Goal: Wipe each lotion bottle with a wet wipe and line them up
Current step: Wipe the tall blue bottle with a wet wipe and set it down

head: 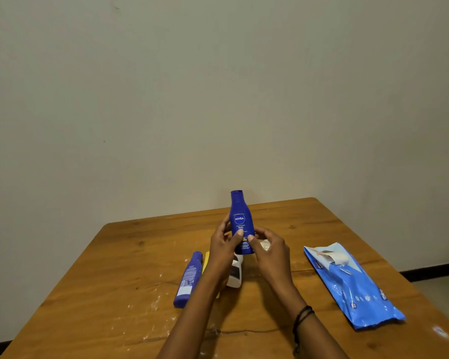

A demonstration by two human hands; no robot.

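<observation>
- A person holds a dark blue Nivea bottle [240, 221] upright in the air above the middle of the desk [114, 268], its label facing the camera and its cap end up.
- The left hand [222, 244] grips the lower left side of that bottle, with the thumb laid across the front of the label and the fingers curled behind it.
- The right hand [270, 251] is at the bottle's lower right, its thumb tip touching the front of the bottle just beside the left thumb. Its fingers are curled round a crumpled white wet wipe [265, 245] held next to the bottle's side.
- The two hands are close together, thumbs almost meeting on the bottle.
- A second blue bottle [188, 279] lies on its side on the desk, left of the arms, with its cap end pointing away.
- Just right of it lies a yellow item [205, 263], mostly hidden by the left forearm; what it is cannot be told.
- A white bottle [236, 274] lies on the desk under the hands, partly covered.
- A blue wipe pack [353, 286] lies flat at the right, well apart from the bottles, with its flap peeled open and a white sheet showing.
- A dark band [302, 317] circles the right wrist.
</observation>
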